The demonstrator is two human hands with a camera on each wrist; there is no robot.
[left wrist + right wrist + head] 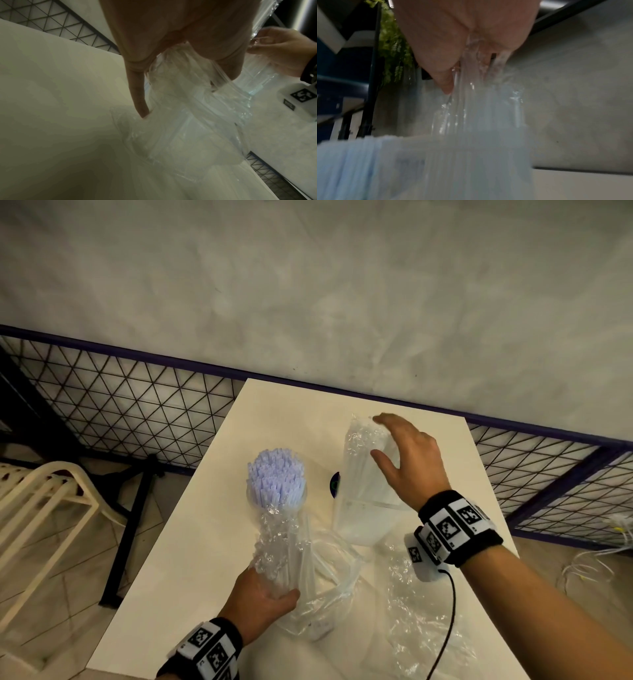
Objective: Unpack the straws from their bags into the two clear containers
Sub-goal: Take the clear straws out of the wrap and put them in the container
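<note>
A bundle of pale blue-white straws stands up out of a crumpled clear bag. My left hand grips the bag-wrapped lower part of that bundle, near the table's front. More clear plastic lies around its base; whether that is a container I cannot tell. To the right, a second bag of straws stands in a clear container. My right hand holds that bag's top between thumb and fingers. The right wrist view shows the plastic running between thumb and fingers.
The white table stands against a black mesh fence. An empty crumpled bag lies at the front right under my right forearm. A dark round object sits behind the container. A cream chair stands left of the table.
</note>
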